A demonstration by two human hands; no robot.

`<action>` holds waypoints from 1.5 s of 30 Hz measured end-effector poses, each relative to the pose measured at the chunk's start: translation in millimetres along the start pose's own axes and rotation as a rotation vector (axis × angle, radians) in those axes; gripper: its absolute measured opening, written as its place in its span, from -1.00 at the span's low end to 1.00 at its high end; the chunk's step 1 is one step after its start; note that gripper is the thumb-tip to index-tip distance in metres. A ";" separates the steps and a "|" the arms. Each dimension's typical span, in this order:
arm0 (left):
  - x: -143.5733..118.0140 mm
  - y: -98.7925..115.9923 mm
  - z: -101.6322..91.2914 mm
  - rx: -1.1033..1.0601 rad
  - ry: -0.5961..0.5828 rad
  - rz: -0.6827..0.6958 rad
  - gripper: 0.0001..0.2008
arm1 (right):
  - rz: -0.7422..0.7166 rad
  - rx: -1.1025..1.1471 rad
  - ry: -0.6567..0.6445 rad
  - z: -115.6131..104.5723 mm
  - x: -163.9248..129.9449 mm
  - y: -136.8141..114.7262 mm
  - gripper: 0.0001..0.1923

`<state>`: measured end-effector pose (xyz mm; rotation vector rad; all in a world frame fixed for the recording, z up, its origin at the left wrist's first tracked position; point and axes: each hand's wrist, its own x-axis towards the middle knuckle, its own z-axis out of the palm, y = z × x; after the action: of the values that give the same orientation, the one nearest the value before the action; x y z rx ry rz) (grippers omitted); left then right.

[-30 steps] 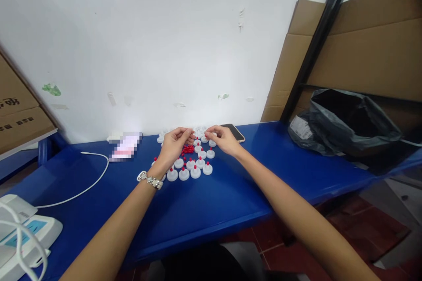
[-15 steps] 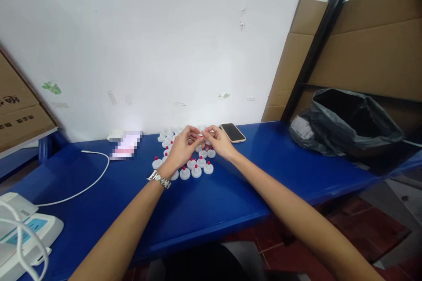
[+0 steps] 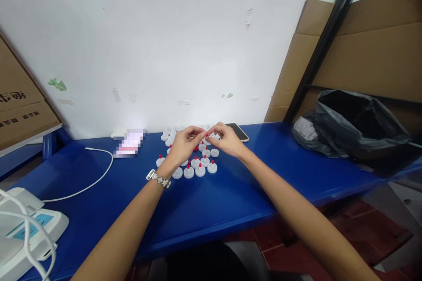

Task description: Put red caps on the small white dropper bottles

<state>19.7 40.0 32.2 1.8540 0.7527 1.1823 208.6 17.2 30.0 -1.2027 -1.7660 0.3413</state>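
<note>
Above the cluster, my left hand point(image 3: 184, 144) and my right hand point(image 3: 228, 139) meet with fingers pinched. A small red tip point(image 3: 207, 135) shows between their fingertips, at my right hand's thumb and finger. What my left fingers hold is hidden. Below and around them stand several round white caps with red tips, among them a front cap point(image 3: 188, 172) and a right-hand cap point(image 3: 212, 167). Behind my left hand, plain white caps point(image 3: 165, 136) crowd near the wall. Loose red pieces point(image 3: 195, 148) lie partly hidden between the hands. A metal bracelet watch point(image 3: 158, 178) circles my left wrist.
The blue table point(image 3: 198, 210) runs along a white wall. Behind my right hand lies a phone point(image 3: 238, 131). A white cable point(image 3: 95, 184) and a white device point(image 3: 49, 228) are at left, a dark plastic bag point(image 3: 349, 123) at right, near cardboard point(image 3: 293, 57).
The view has shifted slightly, moving the scene a little right. Both hands stay together over the caps; a red tip now shows more clearly between the fingertips. My right hand covers more of the phone.
</note>
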 end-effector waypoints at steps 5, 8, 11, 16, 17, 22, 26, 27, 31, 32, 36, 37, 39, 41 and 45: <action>-1.6 -2.9 -1.2 0.140 0.035 0.003 -0.67 | 0.119 -0.049 -0.015 2.3 4.3 26.4 -0.88; -3.0 -5.8 -2.3 0.215 0.020 0.019 -0.69 | 0.133 -0.163 -0.088 7.0 4.7 35.5 -0.90; -4.7 -6.2 -2.4 0.260 0.008 0.035 -0.72 | 0.141 -0.289 -0.149 9.9 4.7 34.9 -0.90; -4.1 -8.9 -4.2 0.327 0.008 0.046 -0.75 | 0.207 -0.397 -0.150 6.4 13.2 27.9 -0.83; -3.4 -10.1 -5.2 0.330 0.016 0.052 -0.75 | 0.217 -0.416 -0.126 5.7 17.2 28.4 -0.81; -0.5 -16.1 -15.4 0.443 0.042 0.076 -0.78 | 0.266 -0.594 -0.132 10.7 44.2 40.8 -0.75; -1.8 -19.6 -27.6 0.656 -0.028 0.127 -0.82 | 0.276 -0.657 -0.251 18.1 57.0 47.5 -0.85; -2.6 -20.1 -29.9 0.714 -0.051 0.142 -0.82 | 0.269 -0.656 -0.249 18.6 57.3 47.1 -0.86; -4.3 -22.0 -31.7 0.887 -0.135 0.185 -0.83 | 0.176 -0.618 -0.114 14.8 47.1 36.6 -0.84; -3.9 -22.6 -30.2 0.914 -0.152 0.192 -0.84 | 0.130 -0.581 -0.066 13.4 42.3 32.0 -0.83; 0.3 -25.0 -20.6 1.040 -0.194 0.187 -0.88 | -0.003 -0.299 0.043 13.1 19.6 10.8 -0.84; 1.4 -25.1 -18.0 1.084 -0.201 0.175 -0.88 | -0.008 -0.238 0.050 14.7 14.4 6.0 -0.85; 3.1 -24.9 -13.2 1.173 -0.214 0.152 -0.87 | -0.003 -0.161 0.051 19.2 6.0 -1.7 -0.86; 4.1 -24.1 -9.5 1.239 -0.230 0.139 -0.87 | 0.001 -0.113 0.040 24.0 1.1 -5.6 -0.86; 4.4 -22.7 -6.9 1.272 -0.254 0.143 -0.86 | 0.010 -0.015 0.015 29.5 -1.4 -4.5 -0.86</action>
<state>13.6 57.2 16.4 3.0237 1.4130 0.4578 182.1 21.5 16.9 -1.2217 -1.7528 0.3246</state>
